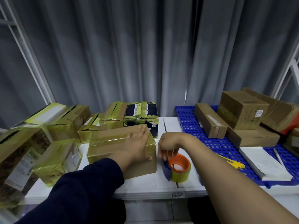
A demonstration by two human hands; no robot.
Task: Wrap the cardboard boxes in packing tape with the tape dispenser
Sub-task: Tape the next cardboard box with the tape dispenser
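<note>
brown box [142, 168] sitting on the desk [145, 183], shiny yellowish tape [103, 142] banding its top and right end, left grip [139, 143] lying flat and open on top, right grip [166, 143] pinching the orange dispenser [179, 167] standing just beside it

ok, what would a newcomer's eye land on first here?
The orange tape dispenser at centre front stands out, gripped by the right hand, beside the cardboard box that the left hand presses. Yellow-taped boxes crowd the left; plain brown boxes sit on a blue pallet at right.

White table [145, 183] holds cardboard boxes [103, 143], tape dispenser [179, 169] — blue grid mat [216, 143].
</note>
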